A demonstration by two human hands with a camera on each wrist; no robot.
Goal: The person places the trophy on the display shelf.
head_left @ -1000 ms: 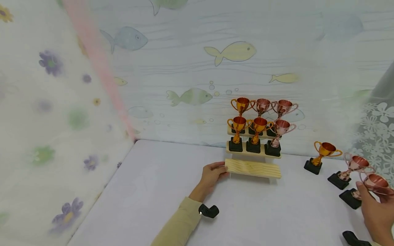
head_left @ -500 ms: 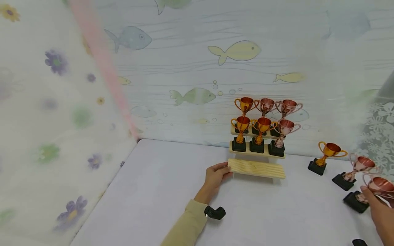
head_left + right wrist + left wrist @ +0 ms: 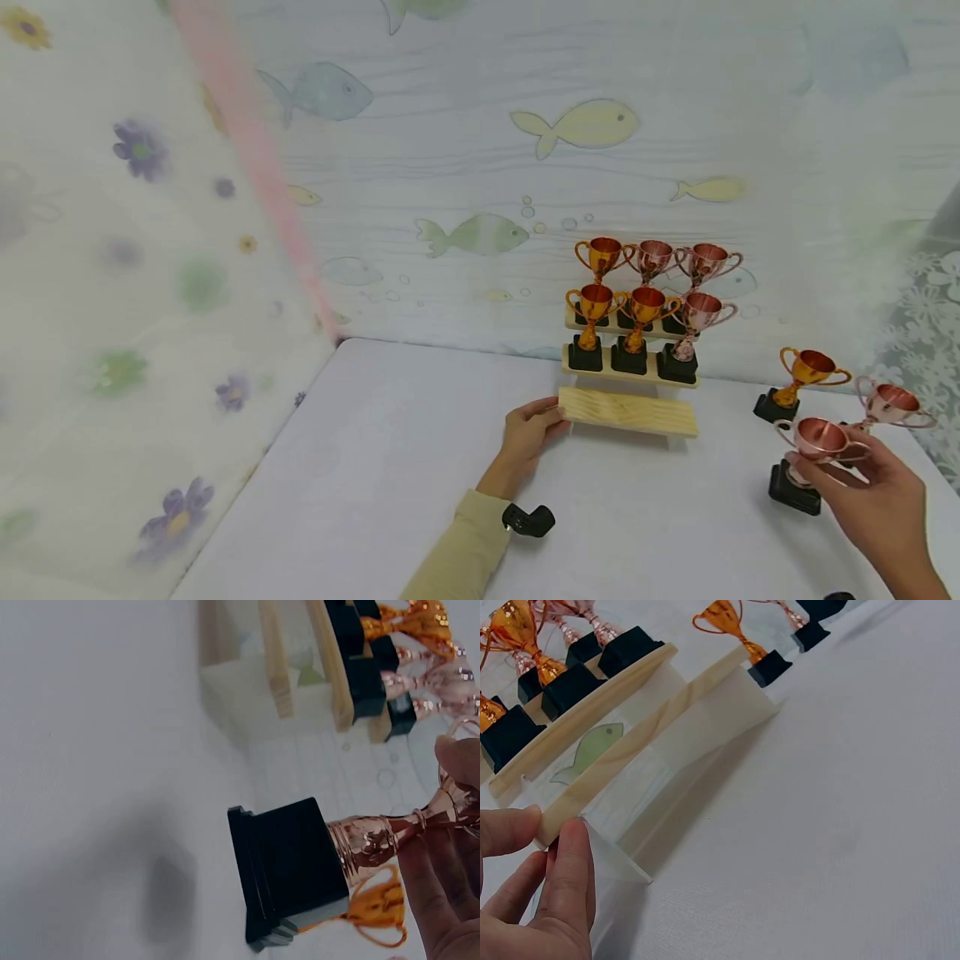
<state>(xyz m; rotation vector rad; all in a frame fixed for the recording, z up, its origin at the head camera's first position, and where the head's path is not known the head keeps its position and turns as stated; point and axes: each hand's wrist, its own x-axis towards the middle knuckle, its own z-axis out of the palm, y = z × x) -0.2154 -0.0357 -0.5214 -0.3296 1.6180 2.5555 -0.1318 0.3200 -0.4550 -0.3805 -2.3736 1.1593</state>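
My right hand [image 3: 873, 492] grips a rose-gold trophy cup [image 3: 820, 439] by its body, and the cup's black base [image 3: 289, 866] hangs over the white table in the right wrist view. With thumb and fingers, my left hand [image 3: 528, 433] pinches the left end of the lowest wooden shelf [image 3: 628, 412] of a stepped rack; no cup stands on that shelf. On the two steps above it stand gold and rose-gold cups, such as a gold cup [image 3: 595, 305] at the left and a rose-gold cup [image 3: 702, 313] at the right.
Behind my right hand, a gold cup [image 3: 812, 367] and another rose-gold cup [image 3: 890, 404] stand on the white table [image 3: 420, 467]. A fish-patterned curtain [image 3: 450, 167] hangs right behind the rack. A flowered curtain [image 3: 90, 317] borders the table's left side.
My right hand has lifted the rose-gold cup off the table and carried it left toward the rack. My left hand still holds the shelf end. The view has shifted slightly.
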